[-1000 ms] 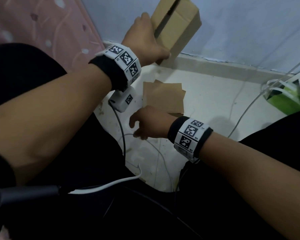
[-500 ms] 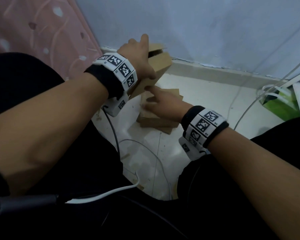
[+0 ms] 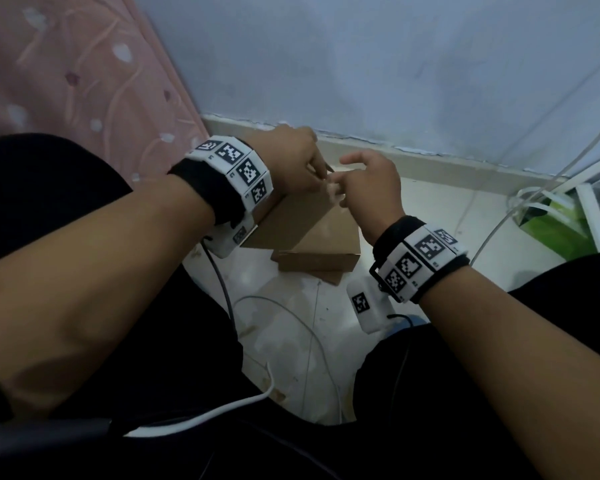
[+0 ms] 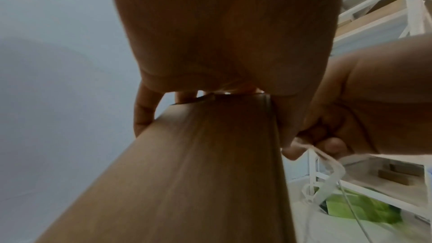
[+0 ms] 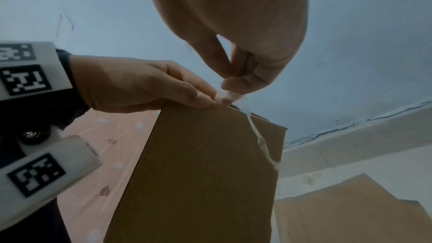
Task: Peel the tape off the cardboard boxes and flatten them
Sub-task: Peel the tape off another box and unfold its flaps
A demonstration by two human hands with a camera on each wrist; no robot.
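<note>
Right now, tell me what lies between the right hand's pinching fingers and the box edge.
In the right wrist view, a twisted strip of clear tape runs from the right hand to the cardboard box.

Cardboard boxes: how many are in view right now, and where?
2. One cardboard box is held up by the left hand while the right hand pinches its tape; a flattened box lies beneath on the floor. More may be hidden underneath.

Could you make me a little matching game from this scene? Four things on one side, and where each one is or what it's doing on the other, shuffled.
Things:
1. left hand
2. right hand
3. clear tape
4. flattened cardboard

States:
A. lies on the floor
B. pinches the tape end
C. holds the cardboard box at its top edge
D. partly peeled, trailing down the box

Pairs: 1-C, 2-B, 3-D, 4-A
</note>
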